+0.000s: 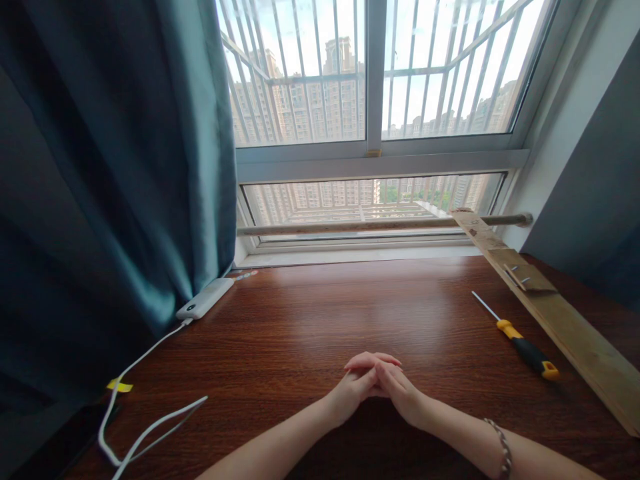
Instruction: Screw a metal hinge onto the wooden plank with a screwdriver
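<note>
My left hand (350, 393) and my right hand (405, 393) are clasped together over the near middle of the brown wooden table (320, 313). Their fingers are folded across each other, and no object shows between them. A braided bracelet (501, 448) circles my right wrist. The nearest tool is a screwdriver (530, 352) with a black and yellow handle, lying apart from my right hand, its shaft pointing to the window. Beyond it a long wooden board (570, 320) slants along the right side, a smaller wood piece (529, 275) with two nails or screws on it.
At the left, a white power bank (205, 299) lies by the blue curtain (200, 167), its white cable (135, 363) looping toward the near edge. Yellow tape (120, 386) touches the cable. A horizontal rail (350, 228) crosses before the barred window; the board's far end meets it.
</note>
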`<state>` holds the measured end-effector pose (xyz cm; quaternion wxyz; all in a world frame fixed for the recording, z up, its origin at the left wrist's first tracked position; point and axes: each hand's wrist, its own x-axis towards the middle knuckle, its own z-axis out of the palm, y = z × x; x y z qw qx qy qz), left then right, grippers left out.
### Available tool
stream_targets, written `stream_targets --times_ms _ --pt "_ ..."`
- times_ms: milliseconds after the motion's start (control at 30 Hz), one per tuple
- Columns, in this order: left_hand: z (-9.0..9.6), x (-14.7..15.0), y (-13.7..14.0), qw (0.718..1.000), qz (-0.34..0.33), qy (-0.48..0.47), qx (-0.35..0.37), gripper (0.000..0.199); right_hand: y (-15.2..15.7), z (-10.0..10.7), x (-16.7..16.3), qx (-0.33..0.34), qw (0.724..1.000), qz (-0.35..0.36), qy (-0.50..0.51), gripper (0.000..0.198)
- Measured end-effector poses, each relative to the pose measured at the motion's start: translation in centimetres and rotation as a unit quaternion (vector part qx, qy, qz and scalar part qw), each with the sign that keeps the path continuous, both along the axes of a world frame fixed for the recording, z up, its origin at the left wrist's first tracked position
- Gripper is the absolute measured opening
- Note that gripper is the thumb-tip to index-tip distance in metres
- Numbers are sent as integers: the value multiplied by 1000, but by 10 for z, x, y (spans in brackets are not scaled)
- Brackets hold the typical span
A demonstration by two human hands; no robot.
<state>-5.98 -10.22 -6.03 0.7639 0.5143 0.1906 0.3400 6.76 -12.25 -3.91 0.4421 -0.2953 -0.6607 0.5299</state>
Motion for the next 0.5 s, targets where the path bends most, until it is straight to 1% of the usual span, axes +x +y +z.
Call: stream_targets --times_ms 167,300,500 --pt "-4 -1 1 1000 3 8 11 37 0 1 0 5 1000 2 -9 52" --pt "-2 -1 0 1000 2 15 5 36 1 1 1 20 1000 3 -11 49" --pt "-2 -1 0 1000 4 7 4 36 1 1 0 20 1000 2 -1 49"
